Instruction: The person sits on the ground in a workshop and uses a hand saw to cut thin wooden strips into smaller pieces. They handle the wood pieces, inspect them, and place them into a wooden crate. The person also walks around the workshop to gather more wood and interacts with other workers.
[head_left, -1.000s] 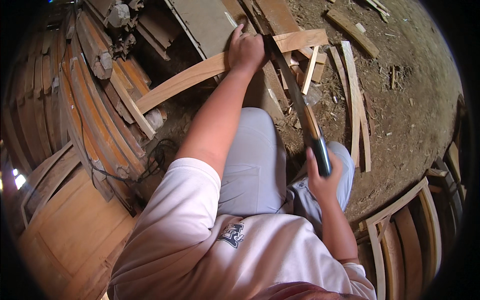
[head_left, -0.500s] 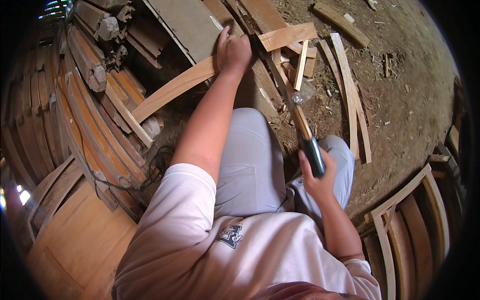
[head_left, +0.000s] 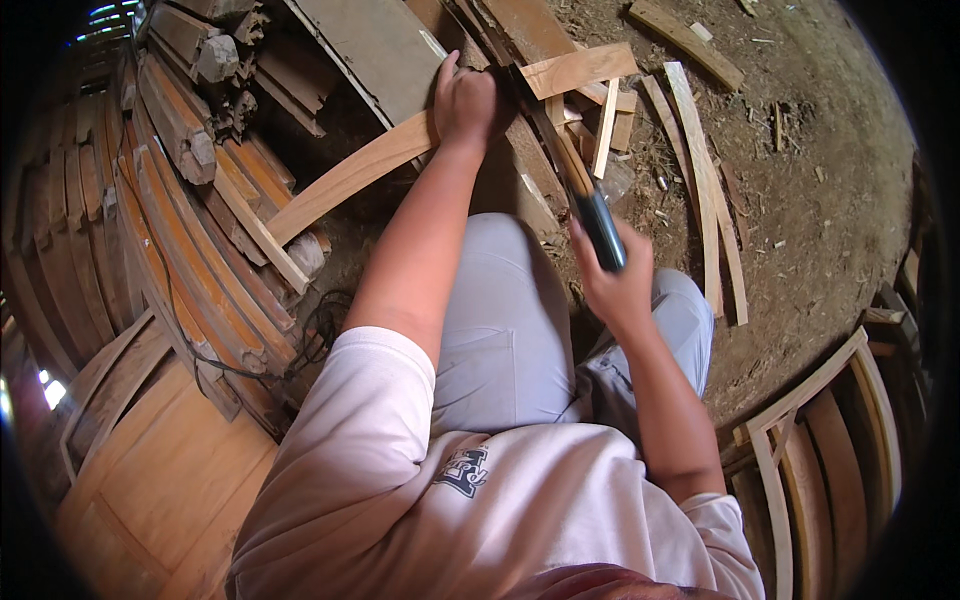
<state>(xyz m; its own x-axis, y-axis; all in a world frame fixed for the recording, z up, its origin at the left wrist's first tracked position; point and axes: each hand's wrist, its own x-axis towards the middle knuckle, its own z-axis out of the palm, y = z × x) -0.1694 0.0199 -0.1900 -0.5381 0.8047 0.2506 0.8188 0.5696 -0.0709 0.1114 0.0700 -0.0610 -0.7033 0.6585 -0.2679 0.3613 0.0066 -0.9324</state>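
Note:
My left hand [head_left: 465, 103] presses down on a long curved wooden piece [head_left: 350, 178] that lies across a workpiece at the top of the view. My right hand [head_left: 615, 285] grips the dark handle of a long-bladed tool [head_left: 580, 195], whose blade reaches up to the curved piece just right of my left hand. Both arms stretch forward over my knees in grey trousers.
Stacked curved wooden parts [head_left: 190, 240] and beams fill the left side. Flat boards [head_left: 380, 45] lie at the top. Thin wood strips [head_left: 700, 190] are scattered on the dirt floor at right. A wooden chair-back frame [head_left: 830, 440] stands at lower right. A wooden panel [head_left: 160, 480] lies at lower left.
My right hand has drawn the tool up and to the left along the curved piece. My left hand has stayed on the wood.

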